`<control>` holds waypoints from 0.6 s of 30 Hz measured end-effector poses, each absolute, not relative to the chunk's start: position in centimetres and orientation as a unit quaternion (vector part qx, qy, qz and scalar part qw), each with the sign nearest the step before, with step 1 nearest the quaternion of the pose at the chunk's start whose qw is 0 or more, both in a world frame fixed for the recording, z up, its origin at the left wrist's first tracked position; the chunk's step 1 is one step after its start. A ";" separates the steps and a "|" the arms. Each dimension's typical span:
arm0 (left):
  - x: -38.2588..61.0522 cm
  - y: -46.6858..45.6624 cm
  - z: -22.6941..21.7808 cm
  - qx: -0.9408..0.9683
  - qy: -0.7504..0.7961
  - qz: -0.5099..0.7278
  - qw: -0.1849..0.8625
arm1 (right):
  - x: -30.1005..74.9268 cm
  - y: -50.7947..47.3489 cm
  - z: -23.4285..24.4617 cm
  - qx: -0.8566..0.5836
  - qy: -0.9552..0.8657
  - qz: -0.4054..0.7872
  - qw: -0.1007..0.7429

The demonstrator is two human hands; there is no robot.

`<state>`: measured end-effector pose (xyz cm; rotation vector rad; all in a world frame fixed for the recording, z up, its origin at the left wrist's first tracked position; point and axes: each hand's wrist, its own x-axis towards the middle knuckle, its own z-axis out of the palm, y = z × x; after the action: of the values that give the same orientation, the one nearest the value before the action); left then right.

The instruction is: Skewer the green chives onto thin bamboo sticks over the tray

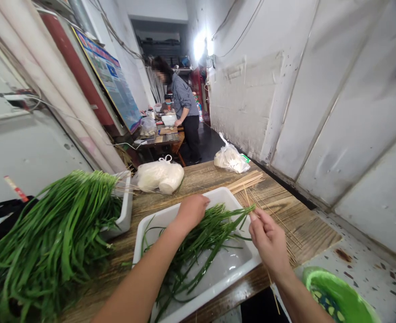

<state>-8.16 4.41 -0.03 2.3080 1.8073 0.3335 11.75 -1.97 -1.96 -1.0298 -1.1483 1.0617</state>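
My left hand [193,211] is closed over a bunch of green chives [198,244] lying in a white rectangular tray [230,273] on the wooden table. My right hand [268,240] pinches a thin bamboo skewer [252,207] near its tip, just at the right ends of the chives. The skewer's point touches the leaf ends. A loose pile of bamboo skewers [247,181] lies on the table behind my right hand.
A big heap of chives [50,237] fills a second white tray [125,211] at left. Two tied plastic bags [159,176] [231,159] sit at the table's far edge. A green basin [339,296] stands on the floor at lower right. Another person [184,107] works at a far table.
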 end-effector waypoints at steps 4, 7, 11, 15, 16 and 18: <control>-7.1 5.1 -2.4 0.811 0.541 0.139 0.174 | 13.1 -2.8 -1.1 -0.435 -0.541 0.463 0.551; -6.4 5.3 -4.1 0.784 0.590 0.126 0.147 | 14.3 -3.4 -0.9 -0.440 -0.583 0.472 0.494; -5.7 5.6 -4.7 0.739 0.646 0.157 0.107 | 14.9 -3.7 -1.7 -0.453 -0.600 0.470 0.462; -5.7 6.1 -4.6 0.706 0.681 0.175 0.086 | 14.7 -3.6 -2.1 -0.465 -0.596 0.467 0.458; -5.9 6.2 -4.6 0.701 0.687 0.171 0.086 | 14.6 -3.6 -2.1 -0.466 -0.598 0.466 0.457; -6.2 6.3 -4.8 0.695 0.696 0.158 0.087 | 14.4 -3.6 -2.0 -0.464 -0.604 0.460 0.456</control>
<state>-6.19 6.33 -4.80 2.0705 2.0739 0.4706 14.39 -3.60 -2.02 -1.1451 -1.4907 1.1336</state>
